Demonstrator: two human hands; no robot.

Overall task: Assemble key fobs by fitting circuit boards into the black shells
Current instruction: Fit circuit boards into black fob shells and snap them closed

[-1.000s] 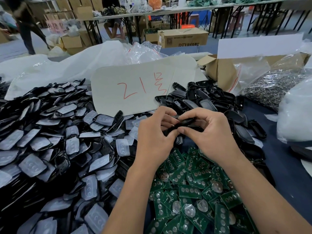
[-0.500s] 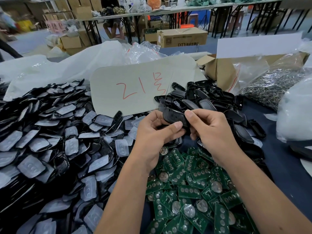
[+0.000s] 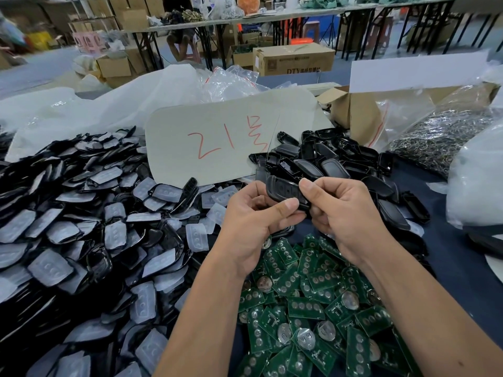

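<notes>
Where both hands meet, fingers cover the near end of the black key fob shell (image 3: 283,190), so whether a board sits inside is hard to tell. Its long axis runs from upper left down toward the right. The left hand (image 3: 255,221) pinches it with the thumb, the right hand (image 3: 345,213) grips its right end, above the green circuit boards (image 3: 313,308). A cardboard box (image 3: 353,115) holds bagged metal rings (image 3: 441,137).

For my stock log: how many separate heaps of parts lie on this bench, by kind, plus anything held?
Heap, black shells with translucent button pads: 1
Heap, bare black plastic shells: 1
Heap, green circuit boards: 1
Bag, silver metal rings: 1
Held black key fob shell: 1
Total: 5
</notes>
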